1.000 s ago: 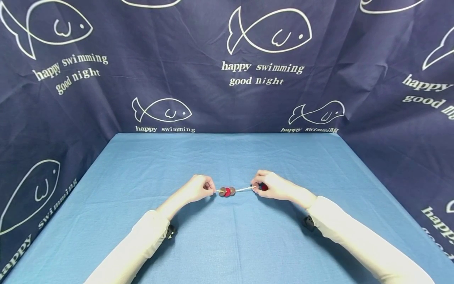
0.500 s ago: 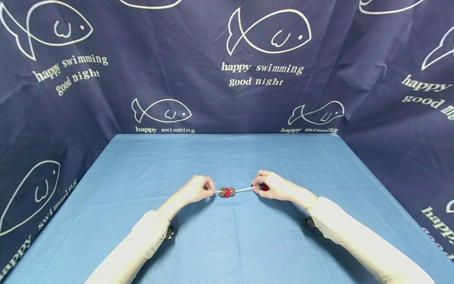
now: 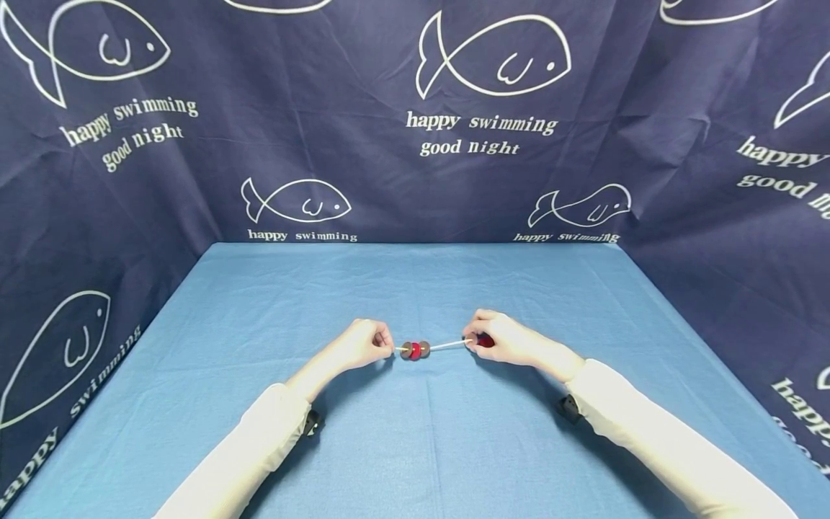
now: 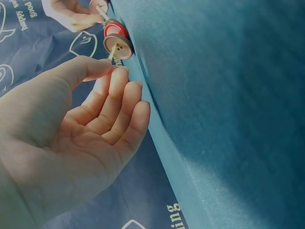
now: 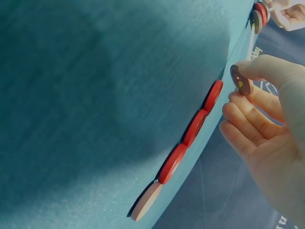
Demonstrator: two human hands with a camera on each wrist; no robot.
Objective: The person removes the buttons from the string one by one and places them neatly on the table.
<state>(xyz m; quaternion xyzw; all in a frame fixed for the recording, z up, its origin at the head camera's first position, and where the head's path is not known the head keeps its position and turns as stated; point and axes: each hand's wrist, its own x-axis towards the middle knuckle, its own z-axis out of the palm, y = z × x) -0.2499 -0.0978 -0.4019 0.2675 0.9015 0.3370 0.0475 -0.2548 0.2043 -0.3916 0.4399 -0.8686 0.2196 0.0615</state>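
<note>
A thin pale cord (image 3: 447, 346) runs between my two hands, with brown and red buttons threaded on it. In the left wrist view a brown button (image 4: 118, 46) with holes sits against a red button (image 4: 116, 31). Left thumb and index finger of my left hand (image 3: 365, 344) pinch the cord's end beside these buttons. My right hand (image 3: 502, 340) pinches a separate brown button (image 5: 242, 80) between thumb and index finger. A bit of yellowish cord shows in that button's hole. The other right fingers are loosely bent.
Several red buttons (image 5: 172, 163) and a light wooden button (image 5: 147, 201) lie in a row on the blue cloth (image 3: 363, 447), mostly hidden by the right hand in the head view. Dark blue fish-print curtains (image 3: 389, 194) stand behind and at both sides.
My right hand has shifted slightly to the right with the brown button. The left hand and the threaded buttons look unmoved.
</note>
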